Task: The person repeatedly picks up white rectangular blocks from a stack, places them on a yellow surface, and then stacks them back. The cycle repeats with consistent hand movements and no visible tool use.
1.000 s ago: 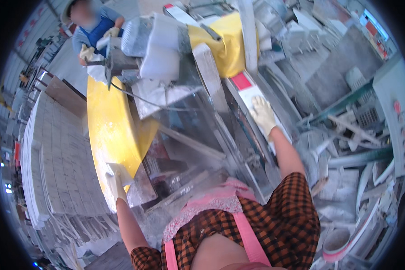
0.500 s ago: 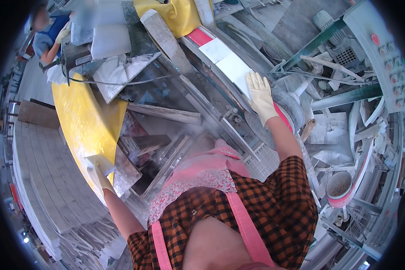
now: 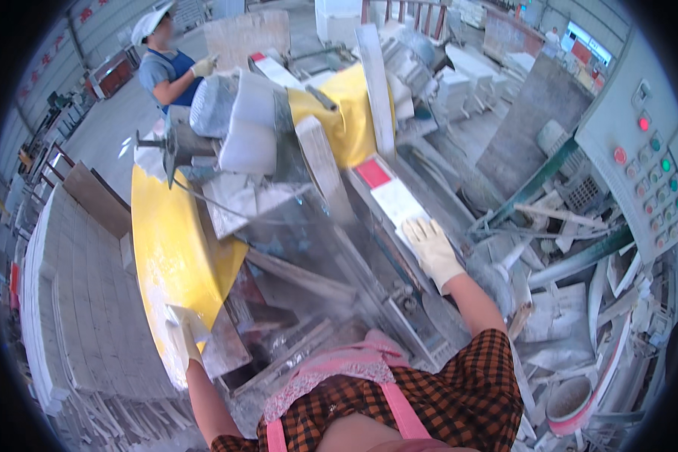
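Note:
In pale rubber gloves, both my hands are spread well apart. My right hand lies with fingers stretched out, palm down, on a white tile on a narrow red belt. Part of the tile is hidden under the glove. Down at the left, my left hand is closed around the edge of a small white tile, just over a wet yellow sheet draped in a curve. Its fingertips are partly hidden.
A tall stack of pale slabs stands at left. A control panel with lit buttons is at right, above a white bucket and stone scraps. Beyond the machine stands a co-worker in a blue apron. A cable crosses the middle.
The view has tilted up, showing more of the hall and the co-worker. My right hand is closer to the belt's far red part, with less white tile showing beyond it. My left hand keeps its grip.

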Motion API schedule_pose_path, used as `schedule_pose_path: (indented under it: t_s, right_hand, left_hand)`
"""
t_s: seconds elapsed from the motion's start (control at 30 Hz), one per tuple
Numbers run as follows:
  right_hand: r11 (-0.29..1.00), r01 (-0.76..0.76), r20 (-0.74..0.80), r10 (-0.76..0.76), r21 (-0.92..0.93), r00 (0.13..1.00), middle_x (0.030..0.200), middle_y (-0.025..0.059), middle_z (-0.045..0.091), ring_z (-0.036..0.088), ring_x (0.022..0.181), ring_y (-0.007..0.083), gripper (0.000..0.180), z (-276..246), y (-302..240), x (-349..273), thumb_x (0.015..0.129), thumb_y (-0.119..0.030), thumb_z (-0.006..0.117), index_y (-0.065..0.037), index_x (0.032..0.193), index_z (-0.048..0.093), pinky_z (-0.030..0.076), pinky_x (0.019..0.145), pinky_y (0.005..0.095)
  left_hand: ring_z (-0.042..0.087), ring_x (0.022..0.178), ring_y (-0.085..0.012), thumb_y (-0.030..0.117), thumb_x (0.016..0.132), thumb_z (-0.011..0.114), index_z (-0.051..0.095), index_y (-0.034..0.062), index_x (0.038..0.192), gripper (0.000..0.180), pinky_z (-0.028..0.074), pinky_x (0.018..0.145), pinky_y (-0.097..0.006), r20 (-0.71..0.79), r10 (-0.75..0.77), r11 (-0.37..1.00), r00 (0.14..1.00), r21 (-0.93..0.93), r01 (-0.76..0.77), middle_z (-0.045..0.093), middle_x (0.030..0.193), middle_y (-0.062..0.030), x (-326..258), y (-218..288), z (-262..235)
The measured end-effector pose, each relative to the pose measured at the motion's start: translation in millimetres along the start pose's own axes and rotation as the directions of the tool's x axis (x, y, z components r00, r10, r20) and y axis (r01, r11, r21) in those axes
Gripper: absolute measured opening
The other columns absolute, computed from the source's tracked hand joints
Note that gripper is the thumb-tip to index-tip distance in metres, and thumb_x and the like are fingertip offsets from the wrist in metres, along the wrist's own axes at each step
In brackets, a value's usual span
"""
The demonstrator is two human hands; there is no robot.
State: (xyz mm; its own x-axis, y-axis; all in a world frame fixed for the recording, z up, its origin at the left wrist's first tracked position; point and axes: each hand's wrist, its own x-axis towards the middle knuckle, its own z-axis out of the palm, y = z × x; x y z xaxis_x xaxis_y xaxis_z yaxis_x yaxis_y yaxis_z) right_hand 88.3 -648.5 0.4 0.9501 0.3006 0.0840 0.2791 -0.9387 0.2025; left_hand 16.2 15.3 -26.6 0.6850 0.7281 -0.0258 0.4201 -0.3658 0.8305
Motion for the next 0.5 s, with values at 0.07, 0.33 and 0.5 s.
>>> schedule_pose_path:
  t_s: [0.07,0.33,0.5]
  right_hand:
    - [0.997,-0.006,0.165,0.018,-0.071,0.986,0.163,0.0083,0.035,0.033,0.15,0.028,0.082,3.7,3.4,9.9,0.087,-0.015,0.064,-0.01,0.16,0.026,0.022,0.125,0.0475]
    - [0.997,-0.077,-0.004,0.077,0.011,0.997,0.151,0.0163,0.048,0.047,0.139,0.0331,0.067,0.0,2.3,37.6,0.091,-0.019,0.058,-0.006,0.153,0.038,0.035,0.116,0.0492]
    - [0.843,-0.316,0.15,0.278,0.436,0.949,0.114,0.0207,0.071,0.069,0.105,0.0359,0.043,-66.2,-13.0,68.2,0.093,-0.029,0.058,-0.007,0.129,0.062,0.052,0.093,0.0506]
  left_hand:
    - [0.061,0.118,-0.0405,0.029,0.089,0.063,0.045,-0.0106,0.142,0.069,0.045,0.103,-0.044,-0.012,-0.009,1.0,1.0,0.018,0.009,0.059,0.133,-0.0303,1.9,-3.2,2.0]
    - [0.062,0.116,-0.0422,0.031,0.087,0.063,0.045,-0.0113,0.142,0.071,0.046,0.1,-0.045,-0.037,-0.02,0.999,0.999,0.044,0.021,0.062,0.125,-0.0325,-9.8,14.8,0.8]
    - [0.064,0.109,-0.0432,0.035,0.089,0.063,0.049,-0.0105,0.136,0.067,0.048,0.094,-0.047,-0.006,-0.014,0.996,1.0,0.09,0.015,0.064,0.12,-0.0323,-15.5,26.6,1.8]
